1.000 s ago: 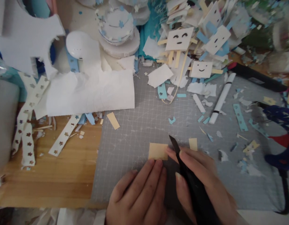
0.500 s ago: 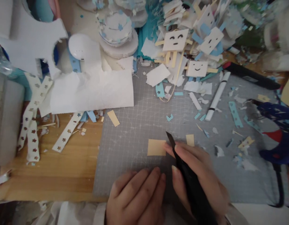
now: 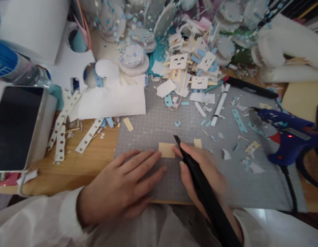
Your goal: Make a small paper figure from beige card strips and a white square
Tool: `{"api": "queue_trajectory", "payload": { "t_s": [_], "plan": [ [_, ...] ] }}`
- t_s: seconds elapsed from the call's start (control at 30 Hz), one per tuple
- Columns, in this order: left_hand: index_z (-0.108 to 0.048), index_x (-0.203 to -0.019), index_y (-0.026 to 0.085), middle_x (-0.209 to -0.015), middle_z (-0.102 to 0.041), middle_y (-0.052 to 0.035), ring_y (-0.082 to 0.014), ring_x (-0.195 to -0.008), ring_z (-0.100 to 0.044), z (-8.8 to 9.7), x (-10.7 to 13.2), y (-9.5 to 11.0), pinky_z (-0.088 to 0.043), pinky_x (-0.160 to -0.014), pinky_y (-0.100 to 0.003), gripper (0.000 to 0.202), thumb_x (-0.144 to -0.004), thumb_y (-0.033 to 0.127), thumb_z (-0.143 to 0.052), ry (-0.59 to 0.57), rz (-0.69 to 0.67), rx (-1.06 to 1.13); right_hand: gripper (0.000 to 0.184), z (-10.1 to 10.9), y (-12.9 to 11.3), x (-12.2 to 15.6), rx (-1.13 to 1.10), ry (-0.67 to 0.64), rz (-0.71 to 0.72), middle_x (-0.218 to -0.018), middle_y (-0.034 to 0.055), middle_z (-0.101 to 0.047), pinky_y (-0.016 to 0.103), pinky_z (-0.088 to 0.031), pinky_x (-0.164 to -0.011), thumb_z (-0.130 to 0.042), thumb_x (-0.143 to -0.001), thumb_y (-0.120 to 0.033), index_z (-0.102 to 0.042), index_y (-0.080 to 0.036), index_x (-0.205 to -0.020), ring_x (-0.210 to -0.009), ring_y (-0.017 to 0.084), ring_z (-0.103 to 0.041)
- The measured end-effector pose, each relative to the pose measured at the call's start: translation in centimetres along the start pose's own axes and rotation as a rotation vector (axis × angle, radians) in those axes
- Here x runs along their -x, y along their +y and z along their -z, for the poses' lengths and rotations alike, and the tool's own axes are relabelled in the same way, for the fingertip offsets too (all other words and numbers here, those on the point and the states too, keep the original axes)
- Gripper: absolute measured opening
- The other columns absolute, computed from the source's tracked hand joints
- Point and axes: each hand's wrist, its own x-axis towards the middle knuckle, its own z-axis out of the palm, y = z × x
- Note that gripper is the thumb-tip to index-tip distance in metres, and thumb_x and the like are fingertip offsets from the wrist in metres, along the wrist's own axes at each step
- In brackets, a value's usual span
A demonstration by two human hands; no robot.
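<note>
A small yellow paper rectangle (image 3: 166, 150) lies on the grey cutting mat (image 3: 148, 132). My left hand (image 3: 125, 181) is open with its fingers stretched out, the fingertips at the paper's lower left corner. In my right hand (image 3: 202, 168) is a black utility knife (image 3: 197, 178), held like a pen with its blade pointing up and away from me. A fingertip of that hand touches the right edge of the paper. Just beyond the right hand sits a smaller yellow paper piece (image 3: 197, 142). Another yellow strip (image 3: 128, 124) lies farther left.
A blue glue gun (image 3: 287, 130) with a lit red light lies at the right. White paper (image 3: 112, 101), little face cards (image 3: 178, 61), a white marker (image 3: 220, 104) and scraps crowd the back. At the left are a phone (image 3: 17, 127) and a bottle (image 3: 14, 65).
The view has shifted and widened. My left hand has moved up and left, its fingers now spread out to the paper. My right hand keeps its hold on the knife beside the paper.
</note>
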Motion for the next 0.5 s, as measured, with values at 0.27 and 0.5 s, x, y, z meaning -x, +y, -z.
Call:
{"api": "queue_trajectory", "payload": {
  "t_s": [0.27,0.5],
  "plan": [
    [-0.035,-0.144,0.024,-0.151,-0.033,-0.0117,-0.0314,-0.137,-0.033,-0.5,-1.4,-2.0,-0.023,-0.108,-0.050,0.064,-0.087,0.053,-0.044,-0.107,-0.064,-0.019,0.040,-0.1,0.2,0.1,-0.014,0.024,0.017,-0.108,0.0026,-0.068,0.040,-0.045,-0.093,-0.053,-0.086,-0.019,-0.049,-0.024,-0.125,-0.104,0.019,-0.060],
    [-0.040,-0.140,0.021,-0.146,-0.044,-0.0090,-0.0306,-0.132,-0.039,-0.2,-1.8,-3.2,-0.023,-0.108,-0.052,0.062,-0.084,0.047,-0.051,-0.039,-0.087,0.119,0.040,-0.1,-0.1,0.3,-0.036,0.014,-0.047,-0.109,0.0016,-0.068,0.043,-0.046,-0.093,-0.053,-0.086,-0.020,-0.049,-0.028,-0.126,-0.104,0.020,-0.061]
  ]
}}
